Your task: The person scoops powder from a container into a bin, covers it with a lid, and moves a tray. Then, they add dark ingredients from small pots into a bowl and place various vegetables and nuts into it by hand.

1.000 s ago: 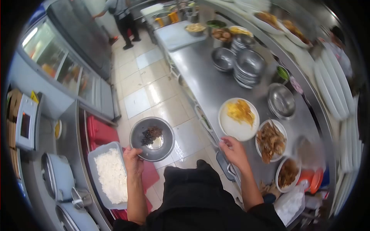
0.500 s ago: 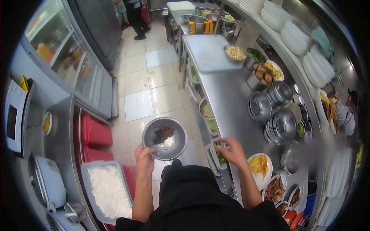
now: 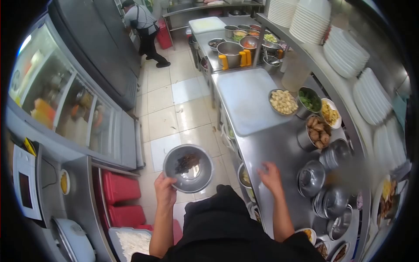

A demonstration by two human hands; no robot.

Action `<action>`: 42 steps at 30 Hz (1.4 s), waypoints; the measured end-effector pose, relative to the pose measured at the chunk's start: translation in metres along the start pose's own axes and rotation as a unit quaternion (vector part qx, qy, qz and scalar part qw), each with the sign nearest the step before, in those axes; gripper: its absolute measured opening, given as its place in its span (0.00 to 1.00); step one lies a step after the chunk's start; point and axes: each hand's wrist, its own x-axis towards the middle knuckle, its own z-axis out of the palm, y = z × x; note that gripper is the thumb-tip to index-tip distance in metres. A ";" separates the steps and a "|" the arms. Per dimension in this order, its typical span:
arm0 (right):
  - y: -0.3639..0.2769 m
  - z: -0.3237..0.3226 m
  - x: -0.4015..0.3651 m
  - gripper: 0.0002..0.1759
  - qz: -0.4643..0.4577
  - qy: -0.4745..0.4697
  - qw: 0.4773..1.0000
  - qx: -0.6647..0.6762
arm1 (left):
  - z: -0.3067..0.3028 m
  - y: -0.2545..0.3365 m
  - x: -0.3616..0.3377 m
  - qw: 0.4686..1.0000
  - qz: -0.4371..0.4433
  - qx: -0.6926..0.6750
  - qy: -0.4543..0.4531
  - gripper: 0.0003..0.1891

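Observation:
My left hand [image 3: 166, 191] grips the near rim of a steel mixing bowl [image 3: 204, 179] and holds it over the floor aisle. Dark brown shredded food [image 3: 187, 163] lies in the bottom of the bowl, beside a shiny pale patch. My right hand [image 3: 270, 178] holds nothing, its fingers apart and loosely bent, above the edge of the steel counter [image 3: 257, 148]. Closest to that hand on the counter are stacked metal bowls [image 3: 311, 178]. Below the counter edge, a round container [image 3: 244, 175] of pale food shows in part.
A white cutting board [image 3: 246, 100] lies farther along the counter, beside a bowl of pale chunks [image 3: 283, 102] and a pot of brown pieces [image 3: 318, 132]. Red bins [image 3: 122, 187] and a glass-door fridge [image 3: 70, 96] line the left. A person [image 3: 142, 26] leans toward a cabinet at the far end.
The view has shifted forward along the aisle. My right hand has left the containers at the counter's side and risen over the counter edge. My left hand still holds the bowl.

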 end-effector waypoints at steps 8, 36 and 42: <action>-0.056 0.094 0.252 0.16 -0.116 0.123 0.985 -0.030 | -0.039 0.045 0.072 0.986 0.057 0.006 0.156 0.16; -0.104 0.116 0.385 0.09 0.003 0.246 0.968 -0.050 | 0.296 0.093 0.616 0.980 -0.056 0.053 -0.185 0.15; -0.190 0.061 0.569 0.17 -0.081 0.297 0.951 0.035 | 0.354 0.088 0.701 0.976 -0.072 0.065 -0.197 0.15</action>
